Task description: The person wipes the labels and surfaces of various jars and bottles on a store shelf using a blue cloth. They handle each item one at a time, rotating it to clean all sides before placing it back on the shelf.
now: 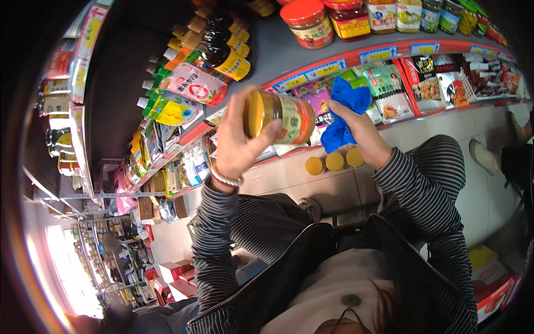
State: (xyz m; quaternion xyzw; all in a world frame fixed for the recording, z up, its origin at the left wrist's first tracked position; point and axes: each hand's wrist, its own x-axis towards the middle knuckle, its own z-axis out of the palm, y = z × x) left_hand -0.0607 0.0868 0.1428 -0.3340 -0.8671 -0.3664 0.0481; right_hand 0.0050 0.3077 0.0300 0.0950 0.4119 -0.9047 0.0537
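My left hand (240, 140) grips a glass jar (292, 119) with a gold lid, tipped on its side so the lid points left. Its label is green and orange and bears writing. To the right, my right hand (358, 129) holds a crumpled blue cloth (346, 110), a short gap away from the jar. Below the cloth, several gold-lidded jars (335, 161) stand in a row on the tiled floor, seen from above. A large red-lidded jar (308, 25) sits on the shelf beyond my hands.
The grey shelf (267, 54) carries sauce bottles (229, 58), spouted pouches (198, 83) and more jars (379, 16). Packaged foods (388, 89) fill the lower shelf. Red boxes (179, 279) are stacked at lower left. Another person's shoe (484, 156) is at the right.
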